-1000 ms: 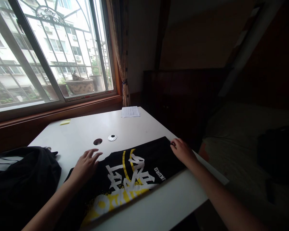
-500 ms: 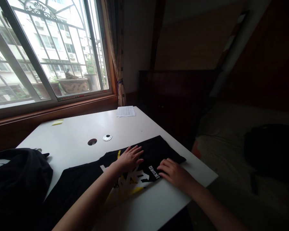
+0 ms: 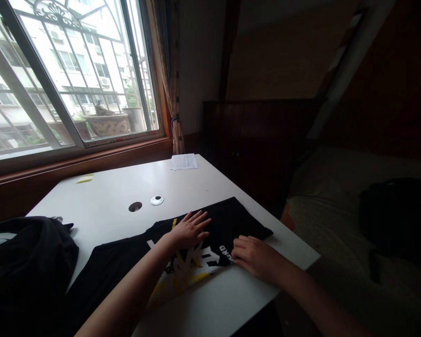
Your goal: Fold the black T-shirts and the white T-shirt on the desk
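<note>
A black shirt (image 3: pixel 228 215) with white and yellow print lies folded on the white table (image 3: pixel 108 201). Flat on its printed part rests my left hand (image 3: pixel 191 229), fingers spread. At the shirt's right edge, by the white lettering, my right hand (image 3: pixel 250 255) has its fingers curled together against the fabric; the fingertips are partly hidden. The lower left of the shirt passes behind my left forearm.
Dark clothing (image 3: pixel 31 262) is heaped at the table's left. Papers (image 3: pixel 184 161), a yellow note (image 3: pixel 85 178), a round hole (image 3: pixel 135 206) and a metal cover (image 3: pixel 157 201) are farther back. A dark bag (image 3: pixel 400 224) lies on the bed at right.
The fingers of my right hand have curled in at the shirt's edge, covering part of the lettering. My left hand has stayed in place on the shirt.
</note>
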